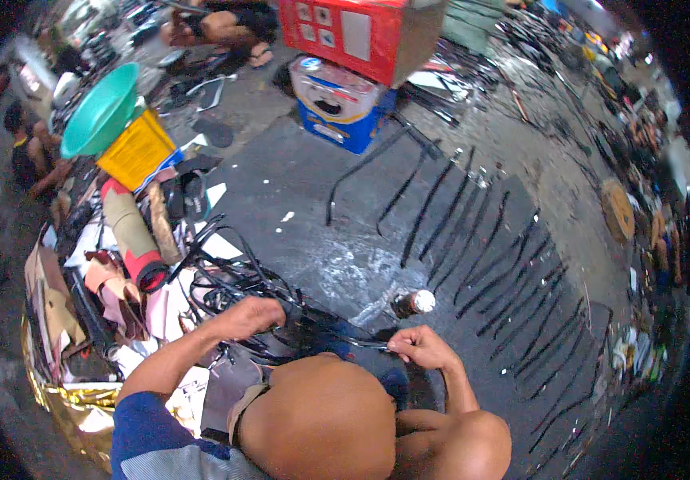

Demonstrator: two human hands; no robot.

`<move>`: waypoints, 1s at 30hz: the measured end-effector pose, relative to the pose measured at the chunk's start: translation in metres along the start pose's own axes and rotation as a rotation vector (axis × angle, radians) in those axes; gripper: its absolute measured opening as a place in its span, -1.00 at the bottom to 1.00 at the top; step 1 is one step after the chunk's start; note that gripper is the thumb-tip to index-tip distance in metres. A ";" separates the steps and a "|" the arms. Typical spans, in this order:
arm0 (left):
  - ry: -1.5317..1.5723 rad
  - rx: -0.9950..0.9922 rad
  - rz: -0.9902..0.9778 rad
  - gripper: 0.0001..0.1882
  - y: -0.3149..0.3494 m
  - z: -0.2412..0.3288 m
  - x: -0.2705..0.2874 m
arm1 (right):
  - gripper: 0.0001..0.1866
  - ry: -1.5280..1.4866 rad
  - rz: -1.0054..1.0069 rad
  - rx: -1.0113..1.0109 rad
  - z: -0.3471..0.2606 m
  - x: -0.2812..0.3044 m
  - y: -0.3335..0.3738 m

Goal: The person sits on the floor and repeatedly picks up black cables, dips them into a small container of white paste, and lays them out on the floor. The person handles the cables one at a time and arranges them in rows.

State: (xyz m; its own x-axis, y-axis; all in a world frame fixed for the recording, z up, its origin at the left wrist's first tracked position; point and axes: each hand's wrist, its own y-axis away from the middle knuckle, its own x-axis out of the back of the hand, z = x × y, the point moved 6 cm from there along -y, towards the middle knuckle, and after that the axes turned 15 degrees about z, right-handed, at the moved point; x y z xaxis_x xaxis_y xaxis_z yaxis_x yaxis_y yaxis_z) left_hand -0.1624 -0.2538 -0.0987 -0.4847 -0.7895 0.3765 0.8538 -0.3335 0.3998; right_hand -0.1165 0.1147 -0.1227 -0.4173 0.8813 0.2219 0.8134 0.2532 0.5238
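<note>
My left hand (254, 317) is closed at the edge of a tangle of black strips (237, 276), its fingers curled round a black strip. My right hand (426, 349) pinches the end of a thin black strip (361, 342) stretched between my two hands above my knees. Just beyond my right hand a small dark jar (413, 304) with a white top stands on the dark mat. To the right, several black strips (473, 236) lie in a long row, roughly parallel and apart from each other.
A red box (361, 36) rests on a blue and white box (343, 108) ahead. At left are a yellow container (139, 150), a green basin (103, 112), a rolled tan piece (133, 232) and heaped scraps. Another person (229, 28) sits at the back.
</note>
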 end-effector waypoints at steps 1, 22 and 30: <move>0.008 0.043 0.072 -0.61 0.003 -0.006 0.021 | -0.76 -0.027 0.005 0.010 -0.002 -0.002 -0.003; -0.558 -0.153 0.117 -0.75 0.000 -0.011 0.031 | -0.76 -0.138 0.098 -0.001 -0.001 -0.025 -0.004; -0.764 -0.654 0.234 -0.41 -0.049 0.012 -0.076 | -0.74 0.075 0.218 0.013 -0.013 -0.045 -0.031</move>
State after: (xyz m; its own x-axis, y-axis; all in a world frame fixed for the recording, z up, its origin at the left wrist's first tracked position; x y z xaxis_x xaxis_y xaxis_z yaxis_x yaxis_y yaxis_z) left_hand -0.1694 -0.1714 -0.1365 -0.0892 -0.4088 0.9083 0.7680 -0.6089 -0.1986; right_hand -0.1285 0.0615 -0.1382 -0.2594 0.8836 0.3899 0.8927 0.0653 0.4458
